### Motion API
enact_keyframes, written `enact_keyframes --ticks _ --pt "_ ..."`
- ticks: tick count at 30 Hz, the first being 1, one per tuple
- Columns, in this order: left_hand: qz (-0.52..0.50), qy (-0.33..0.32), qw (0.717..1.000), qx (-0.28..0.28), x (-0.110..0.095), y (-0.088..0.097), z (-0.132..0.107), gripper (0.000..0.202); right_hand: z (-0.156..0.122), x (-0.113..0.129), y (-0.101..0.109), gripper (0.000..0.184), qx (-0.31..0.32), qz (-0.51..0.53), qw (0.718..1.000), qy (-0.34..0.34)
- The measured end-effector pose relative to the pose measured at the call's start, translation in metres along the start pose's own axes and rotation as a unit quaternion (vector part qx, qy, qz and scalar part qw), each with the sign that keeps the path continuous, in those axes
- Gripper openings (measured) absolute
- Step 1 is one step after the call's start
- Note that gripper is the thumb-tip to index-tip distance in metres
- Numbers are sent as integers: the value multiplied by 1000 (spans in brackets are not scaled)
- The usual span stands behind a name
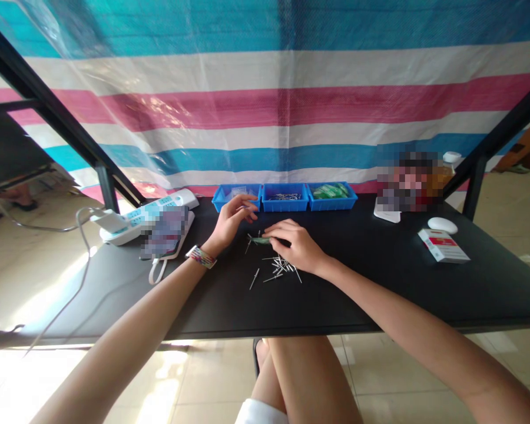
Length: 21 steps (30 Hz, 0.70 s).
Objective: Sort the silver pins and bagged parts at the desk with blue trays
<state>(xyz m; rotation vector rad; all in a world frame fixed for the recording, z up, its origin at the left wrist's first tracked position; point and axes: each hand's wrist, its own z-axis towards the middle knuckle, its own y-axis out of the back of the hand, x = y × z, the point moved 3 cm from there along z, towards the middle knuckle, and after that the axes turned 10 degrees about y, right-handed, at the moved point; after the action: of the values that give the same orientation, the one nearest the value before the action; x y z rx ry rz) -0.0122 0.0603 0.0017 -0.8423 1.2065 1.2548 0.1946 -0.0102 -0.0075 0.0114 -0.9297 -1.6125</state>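
Observation:
My left hand [233, 219] hovers in front of the left blue bin [221, 203], fingers loosely spread with nothing visible in them. Fingers of my right hand [297, 244] are closed on a small green packet [260, 240], just above the black table. A few thin metal blind rivets lie beside the packet's left end. Below my right hand is a loose pile of blind rivets [283, 266], partly hidden by it. One single rivet [254, 279] lies apart to the left of the pile.
A middle blue bin [285, 204] holds metal rivets; a right blue bin [333, 203] holds green packets. A white power strip [159, 211] and a phone with a cable [170, 232] lie left. At right are a cigarette box [444, 246] and a white oval object [442, 225].

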Motion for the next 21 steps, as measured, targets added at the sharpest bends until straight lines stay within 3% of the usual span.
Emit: enact_keyframes --ticks 3,5,8,11,13,16,19,21 --pt "67 -49 996 25 -3 -5 -5 35 1 -14 7 24 -83 98 987 -93" --pt "139 -115 983 30 -7 -10 -10 47 -1 -27 9 31 -126 182 961 -165" --pt "257 -218 941 36 -16 -18 -20 64 -3 -42 9 40 -177 291 910 -238" --pt "319 -274 906 49 -22 -23 -26 48 -4 -47 8 48 -213 349 869 -279" --pt "326 -294 897 44 -24 -23 -27 29 -5 -43 9 56 -204 368 858 -294" --pt "302 -279 911 24 -25 -22 -26 15 -4 -31 13 54 -165 329 888 -276" --pt "256 -220 941 29 -24 -23 -23 33 -1 -22 22 39 -139 198 948 -207" --pt "231 -174 956 44 -24 -26 -23 41 0 -20 24 31 -137 148 964 -173"
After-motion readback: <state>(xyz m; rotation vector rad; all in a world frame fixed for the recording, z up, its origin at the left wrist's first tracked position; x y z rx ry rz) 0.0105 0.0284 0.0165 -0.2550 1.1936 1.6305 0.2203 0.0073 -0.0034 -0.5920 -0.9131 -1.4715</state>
